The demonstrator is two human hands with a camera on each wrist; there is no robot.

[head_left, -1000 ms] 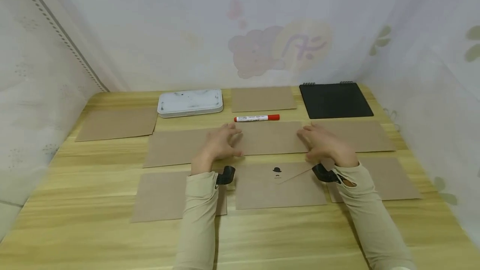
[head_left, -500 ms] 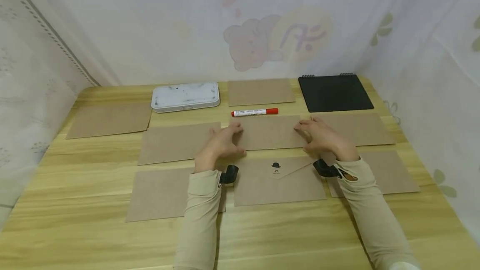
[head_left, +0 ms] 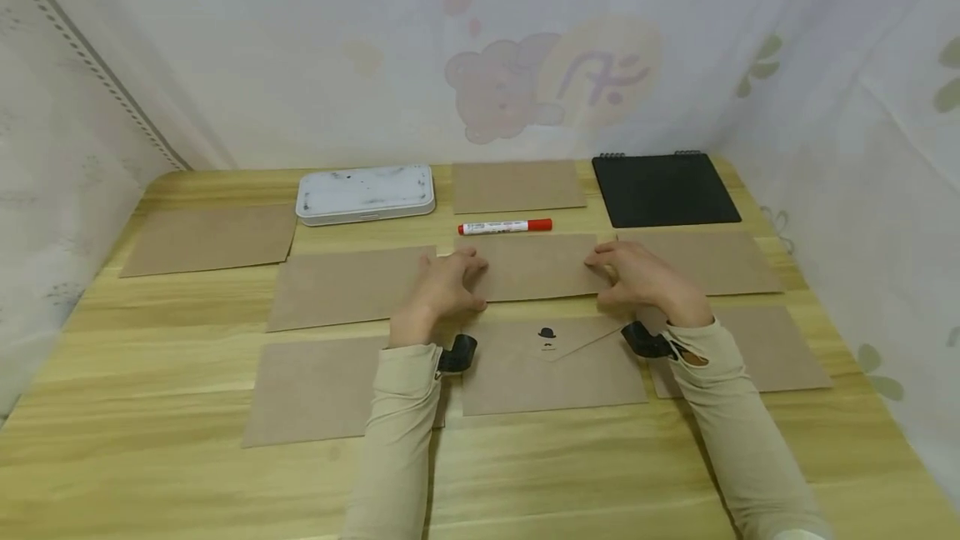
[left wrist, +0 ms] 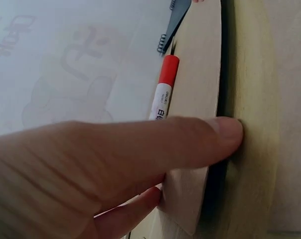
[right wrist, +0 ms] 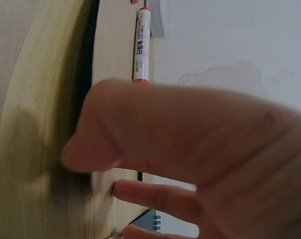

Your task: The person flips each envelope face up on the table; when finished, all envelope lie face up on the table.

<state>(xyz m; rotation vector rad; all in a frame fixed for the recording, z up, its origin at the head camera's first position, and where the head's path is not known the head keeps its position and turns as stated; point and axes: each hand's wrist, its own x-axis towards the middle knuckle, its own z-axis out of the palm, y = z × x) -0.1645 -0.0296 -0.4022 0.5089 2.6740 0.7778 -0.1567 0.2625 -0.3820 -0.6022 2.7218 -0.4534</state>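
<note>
A brown paper envelope [head_left: 536, 267] lies between my two hands in the middle of the table, below the marker. Its near edge stands slightly off the wood, with a dark gap beneath it in both wrist views. My left hand [head_left: 442, 286] grips the left end, thumb [left wrist: 210, 142] across the near edge and fingertips [left wrist: 153, 195] at the short side. At the right end, my right hand [head_left: 648, 277] holds the envelope with curved fingers; a fingertip [right wrist: 123, 188] touches its side. Just nearer lies an envelope [head_left: 551, 377] with a pointed flap and printed hat and moustache.
More brown envelopes lie around: left [head_left: 341, 290], far left [head_left: 213, 240], front left [head_left: 311, 390], right [head_left: 712, 263], front right [head_left: 772, 348] and back [head_left: 517, 187]. A red-capped marker [head_left: 504, 227], a white case [head_left: 365, 194] and a black spiral notebook [head_left: 663, 190] stand behind.
Both hands stay at the ends of the middle envelope; the right fingers have closed in slightly on its edge. The near edge now shows a darker shadow. The head view has shifted a little.
</note>
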